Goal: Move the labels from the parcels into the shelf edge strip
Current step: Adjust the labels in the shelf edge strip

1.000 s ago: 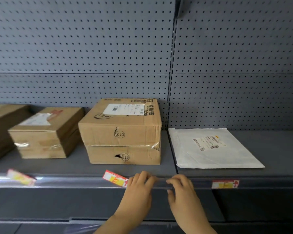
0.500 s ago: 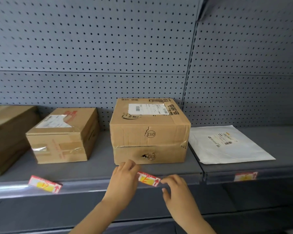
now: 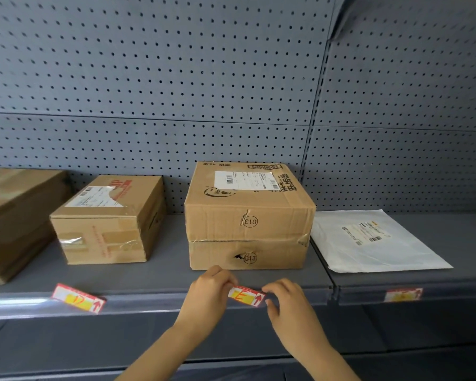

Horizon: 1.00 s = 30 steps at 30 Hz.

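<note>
A red, white and yellow label (image 3: 246, 296) marked E lies against the clear shelf edge strip (image 3: 149, 305), below the large cardboard parcel (image 3: 248, 215). My left hand (image 3: 208, 295) pinches the label's left end. My right hand (image 3: 285, 302) pinches its right end. A second label (image 3: 79, 298) marked D sits tilted in the strip below the smaller parcel (image 3: 107, 221). A third label (image 3: 403, 295) sits in the strip of the right bay, below the white mailer bag (image 3: 368, 240).
A third cardboard parcel (image 3: 14, 215) stands at the far left of the shelf. The grey pegboard back wall (image 3: 176, 78) rises behind the parcels. A lower shelf front (image 3: 94, 342) runs under the strip.
The view has shifted left, so the parcels appear further right. The label E has moved from left of my left hand to between both hands, which now pinch its ends.
</note>
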Each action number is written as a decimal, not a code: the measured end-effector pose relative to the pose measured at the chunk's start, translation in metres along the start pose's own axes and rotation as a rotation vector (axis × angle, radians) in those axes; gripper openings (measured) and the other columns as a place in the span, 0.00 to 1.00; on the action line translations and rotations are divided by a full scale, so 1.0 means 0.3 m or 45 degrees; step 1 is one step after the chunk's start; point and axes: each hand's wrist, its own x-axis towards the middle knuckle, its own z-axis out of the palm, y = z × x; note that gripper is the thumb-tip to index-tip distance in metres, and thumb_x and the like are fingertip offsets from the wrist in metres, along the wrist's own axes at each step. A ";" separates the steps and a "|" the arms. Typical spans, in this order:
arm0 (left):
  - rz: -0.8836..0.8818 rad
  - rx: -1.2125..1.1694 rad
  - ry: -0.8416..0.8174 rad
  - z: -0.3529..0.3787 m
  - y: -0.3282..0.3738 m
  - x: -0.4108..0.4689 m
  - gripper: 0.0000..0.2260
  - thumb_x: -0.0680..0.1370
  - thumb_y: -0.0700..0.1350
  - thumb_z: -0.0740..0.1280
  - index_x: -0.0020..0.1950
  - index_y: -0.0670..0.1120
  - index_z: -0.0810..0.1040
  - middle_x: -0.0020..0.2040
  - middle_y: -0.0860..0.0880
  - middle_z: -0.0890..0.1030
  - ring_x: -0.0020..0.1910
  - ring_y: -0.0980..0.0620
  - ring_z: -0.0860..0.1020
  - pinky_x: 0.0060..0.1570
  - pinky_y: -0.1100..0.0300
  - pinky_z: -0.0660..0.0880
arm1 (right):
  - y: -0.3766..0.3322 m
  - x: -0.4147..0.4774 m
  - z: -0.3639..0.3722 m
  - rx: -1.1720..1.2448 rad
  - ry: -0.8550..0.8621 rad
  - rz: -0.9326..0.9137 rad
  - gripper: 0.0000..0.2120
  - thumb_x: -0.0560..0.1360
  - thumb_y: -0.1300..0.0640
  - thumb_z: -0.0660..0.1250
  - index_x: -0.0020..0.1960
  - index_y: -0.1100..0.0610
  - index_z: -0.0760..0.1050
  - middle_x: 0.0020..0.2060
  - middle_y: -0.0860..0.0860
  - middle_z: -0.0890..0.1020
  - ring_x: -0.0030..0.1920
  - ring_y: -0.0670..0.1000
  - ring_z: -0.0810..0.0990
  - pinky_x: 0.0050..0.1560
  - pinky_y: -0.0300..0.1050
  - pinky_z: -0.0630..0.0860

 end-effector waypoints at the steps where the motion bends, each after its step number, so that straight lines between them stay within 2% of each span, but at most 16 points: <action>1: -0.002 -0.006 -0.001 0.000 -0.003 0.002 0.04 0.78 0.42 0.66 0.47 0.49 0.80 0.48 0.51 0.80 0.43 0.53 0.78 0.41 0.61 0.76 | 0.004 0.002 -0.001 0.000 0.006 -0.003 0.10 0.77 0.55 0.63 0.58 0.47 0.72 0.55 0.44 0.74 0.57 0.42 0.70 0.51 0.34 0.71; 4: 0.001 -0.015 -0.015 -0.004 -0.017 0.010 0.05 0.78 0.42 0.65 0.48 0.49 0.80 0.49 0.52 0.80 0.44 0.55 0.78 0.42 0.66 0.73 | 0.017 0.004 -0.006 -0.009 0.013 -0.016 0.09 0.77 0.55 0.63 0.56 0.47 0.73 0.54 0.43 0.75 0.56 0.42 0.71 0.51 0.35 0.73; 10: 0.049 0.024 -0.051 0.018 -0.016 -0.005 0.06 0.80 0.44 0.63 0.52 0.49 0.80 0.53 0.51 0.79 0.48 0.54 0.78 0.44 0.67 0.71 | 0.024 0.000 -0.002 -0.025 0.006 -0.014 0.07 0.78 0.54 0.62 0.54 0.46 0.73 0.52 0.42 0.76 0.53 0.42 0.71 0.49 0.35 0.73; 15: 0.045 0.065 -0.064 0.038 -0.010 -0.017 0.08 0.80 0.42 0.61 0.54 0.49 0.80 0.54 0.50 0.78 0.49 0.51 0.78 0.46 0.60 0.74 | 0.017 -0.001 -0.003 -0.036 0.012 -0.039 0.08 0.78 0.55 0.62 0.55 0.47 0.73 0.52 0.43 0.75 0.54 0.42 0.71 0.49 0.36 0.74; 22: 0.128 0.279 -0.149 0.051 -0.014 -0.031 0.08 0.78 0.43 0.65 0.55 0.49 0.80 0.54 0.49 0.79 0.50 0.48 0.78 0.50 0.57 0.73 | 0.001 -0.003 -0.001 -0.032 0.005 -0.110 0.09 0.79 0.56 0.60 0.58 0.48 0.73 0.54 0.44 0.75 0.56 0.44 0.71 0.53 0.38 0.74; 24: 0.163 0.298 -0.162 0.047 -0.016 -0.026 0.08 0.76 0.39 0.66 0.52 0.47 0.81 0.50 0.46 0.80 0.47 0.44 0.79 0.47 0.55 0.75 | -0.003 -0.003 0.001 -0.048 0.000 -0.139 0.10 0.79 0.56 0.59 0.59 0.49 0.73 0.55 0.44 0.74 0.57 0.43 0.70 0.55 0.38 0.73; 26: 0.184 0.336 -0.191 0.030 -0.006 -0.032 0.09 0.74 0.38 0.69 0.51 0.48 0.82 0.48 0.47 0.81 0.44 0.45 0.80 0.44 0.55 0.75 | -0.004 0.000 0.003 -0.051 0.008 -0.155 0.11 0.79 0.56 0.59 0.59 0.49 0.73 0.55 0.43 0.74 0.57 0.43 0.70 0.55 0.37 0.72; 28: 0.209 0.379 -0.197 0.025 -0.004 -0.042 0.13 0.64 0.38 0.77 0.46 0.51 0.83 0.41 0.50 0.81 0.35 0.50 0.80 0.36 0.60 0.76 | -0.007 0.002 0.008 -0.069 0.007 -0.192 0.11 0.79 0.57 0.59 0.60 0.50 0.74 0.54 0.44 0.75 0.56 0.44 0.70 0.55 0.37 0.71; 30: 0.214 0.367 -0.202 0.033 0.002 -0.062 0.19 0.56 0.38 0.81 0.43 0.51 0.83 0.38 0.52 0.81 0.32 0.54 0.79 0.31 0.64 0.76 | -0.010 0.002 0.016 -0.113 -0.024 -0.238 0.12 0.78 0.58 0.60 0.60 0.51 0.74 0.55 0.44 0.75 0.56 0.45 0.70 0.55 0.39 0.71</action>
